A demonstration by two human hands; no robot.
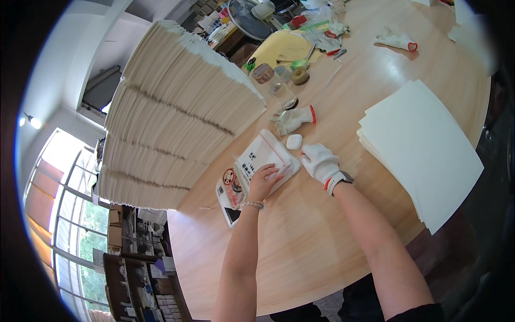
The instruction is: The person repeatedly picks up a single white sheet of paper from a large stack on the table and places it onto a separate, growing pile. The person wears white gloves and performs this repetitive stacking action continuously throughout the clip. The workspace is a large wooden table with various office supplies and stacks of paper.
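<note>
My left hand (263, 181), bare and with a bracelet at the wrist, lies with its fingers spread on a white plastic packet (263, 155) with black print and a red line. My right hand (321, 162) wears a white knit glove with a red-edged cuff, and a dark watch sits at that wrist. Its fingers are curled in just beside the packet's right edge; whether anything is in them is hidden. Close beyond it is a small white rounded case (294, 141). Another white glove (294, 121) with a red cuff lies crumpled past the packet.
A tall stack of paper sheets (171, 118) rises on the left. White sheets (424, 150) lie in a pile at right. Farther back are a clear jar (276, 88), a tape roll (300, 75), a yellow sheet (281, 49), another glove (396, 39) and a fan (249, 19).
</note>
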